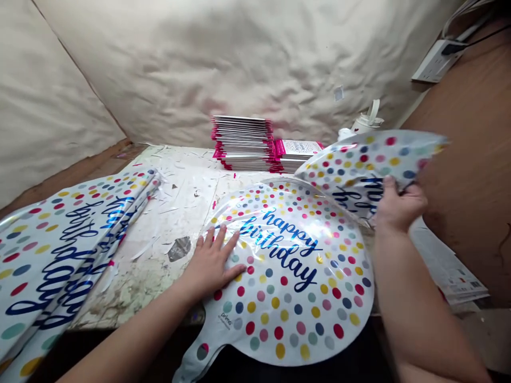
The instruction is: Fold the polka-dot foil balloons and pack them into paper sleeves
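**Fingers spread flat on one round foil balloon, others pinching a second dotted balloon**

Your left hand lies open and palm down, its fingers well apart, pressing on the balloon's "happy birthday" lettering. That balloon lies flat at the near edge of the worktop, with its neck pointing back toward you. Your right hand is closed on the edge of the second dotted balloon, holding it up and tilted beyond the first balloon's far rim.

Keep your left palm flat and your fingers spread so the slick foil cannot slide. Hold the raised balloon by its edge alone, with a light pinch, so the film does not crease.

To the left lies a long pile of matching balloons on the worn white worktop, among torn plastic scraps. Farther back, stacks of pink-edged packets stand before a cream cloth. A white bottle stands behind your right hand, and a power strip sits high on the right.
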`<state>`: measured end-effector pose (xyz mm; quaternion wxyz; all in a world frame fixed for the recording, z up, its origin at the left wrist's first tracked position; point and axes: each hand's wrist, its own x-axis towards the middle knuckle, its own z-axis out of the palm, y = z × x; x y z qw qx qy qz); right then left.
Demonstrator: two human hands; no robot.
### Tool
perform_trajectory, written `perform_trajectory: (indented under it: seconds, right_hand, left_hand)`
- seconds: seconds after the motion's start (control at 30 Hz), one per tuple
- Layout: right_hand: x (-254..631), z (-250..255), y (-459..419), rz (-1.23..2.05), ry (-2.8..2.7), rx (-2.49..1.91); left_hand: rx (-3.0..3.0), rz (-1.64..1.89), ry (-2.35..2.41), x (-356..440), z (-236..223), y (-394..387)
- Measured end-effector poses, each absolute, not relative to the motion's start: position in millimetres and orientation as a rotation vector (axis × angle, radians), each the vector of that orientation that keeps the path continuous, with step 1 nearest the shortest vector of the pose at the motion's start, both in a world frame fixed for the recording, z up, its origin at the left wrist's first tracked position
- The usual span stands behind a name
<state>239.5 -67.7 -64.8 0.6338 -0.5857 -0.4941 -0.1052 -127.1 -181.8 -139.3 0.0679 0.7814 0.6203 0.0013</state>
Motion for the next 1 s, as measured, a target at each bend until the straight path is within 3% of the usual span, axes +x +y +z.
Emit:
perform_trajectory:
  seconds: [0.13, 0.3, 0.43, 0.57, 0.77, 1.0]
  right_hand:
    - [251.8, -52.0, -113.2, -0.514, -1.427, -1.194]
    - [190.1, -84.9, -189.0, -0.017, -2.271, -0.656]
    - [177.6, -126.7, -211.1, 0.096, -2.494, -0.64]
    - [181.3, -149.1, -212.5, 0.074, -2.503, -0.664]
    - [180.6, -155.0, -212.1, 0.029, -2.469, -0.668]
    - [185.2, -156.2, -213.8, -0.002, -2.48, -0.663]
  left_hand:
    - [2.289, 0.037, 1.857, -126.9, -125.0, -173.9]
    - [1.824, 0.575, 1.83, -140.2, -99.8, -157.9]
    - [1.319, 0.843, 1.623, -145.6, -90.3, -144.8]
    - [1.117, 0.81, 1.506, -126.4, -88.5, -122.4]
    - [0.703, 0.455, 1.145, -80.3, -86.8, -77.5]
    - [0.69, 0.554, 1.25, -49.3, -112.6, -60.7]
